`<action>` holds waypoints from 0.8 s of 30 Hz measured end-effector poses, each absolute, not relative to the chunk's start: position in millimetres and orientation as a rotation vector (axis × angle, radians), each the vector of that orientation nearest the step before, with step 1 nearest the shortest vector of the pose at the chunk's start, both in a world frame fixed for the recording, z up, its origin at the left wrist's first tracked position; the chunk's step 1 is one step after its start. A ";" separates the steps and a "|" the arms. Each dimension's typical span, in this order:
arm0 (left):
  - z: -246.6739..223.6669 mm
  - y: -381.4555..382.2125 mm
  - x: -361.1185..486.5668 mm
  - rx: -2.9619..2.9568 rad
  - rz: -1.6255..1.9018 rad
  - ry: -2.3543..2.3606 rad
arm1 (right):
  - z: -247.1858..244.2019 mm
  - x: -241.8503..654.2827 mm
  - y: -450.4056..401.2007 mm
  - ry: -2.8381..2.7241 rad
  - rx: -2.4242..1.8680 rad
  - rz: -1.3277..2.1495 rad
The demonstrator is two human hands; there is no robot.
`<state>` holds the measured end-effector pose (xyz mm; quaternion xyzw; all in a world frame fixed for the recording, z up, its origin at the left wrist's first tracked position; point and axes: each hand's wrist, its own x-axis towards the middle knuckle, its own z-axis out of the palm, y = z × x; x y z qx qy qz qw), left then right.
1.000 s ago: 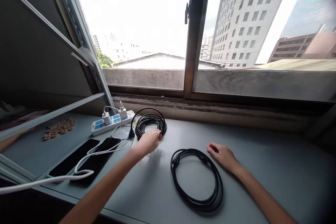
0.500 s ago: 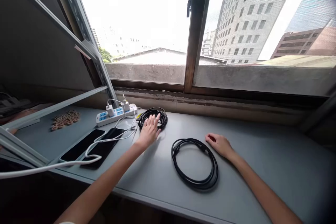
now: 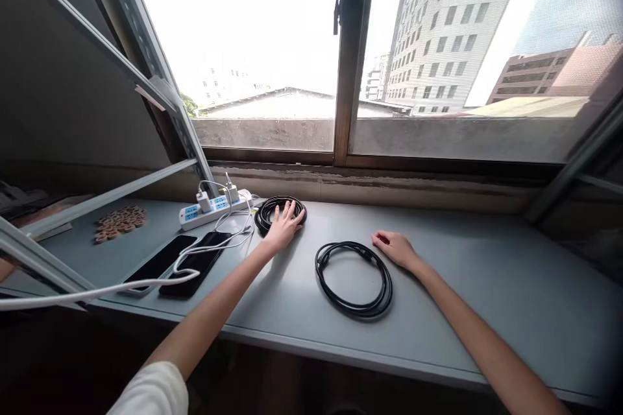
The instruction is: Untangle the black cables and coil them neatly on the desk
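Fingers spread, the left hand [image 3: 283, 230] rests on a black coil [image 3: 266, 220] at 10 o'clock from a flat cable loop [image 3: 341, 303], its long axis running 10 to 4 o'clock; the right hand [image 3: 395, 249], fingers curled, sits at 2.

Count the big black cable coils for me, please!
2. The left coil is under the left hand, beside the power strip. The right coil lies on the table, near the right hand. The dark far-left corner could hide more.
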<state>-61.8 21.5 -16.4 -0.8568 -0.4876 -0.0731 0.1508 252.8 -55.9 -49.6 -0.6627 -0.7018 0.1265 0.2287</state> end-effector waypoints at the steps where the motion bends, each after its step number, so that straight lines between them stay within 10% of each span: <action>1: -14.4 16.4 -62.1 -2.455 -0.220 -1.399 | -49.5 252.6 -55.9 -1.935 -1.830 0.346; 14: 8.9 -122.0 -7.9 -3.028 -0.409 -0.529 | -50.4 252.8 -54.8 -1.954 -1.902 0.281; 24: -29.5 -140.9 -19.9 -3.010 -0.560 -0.839 | -50.3 255.6 -56.0 -1.988 -1.871 0.282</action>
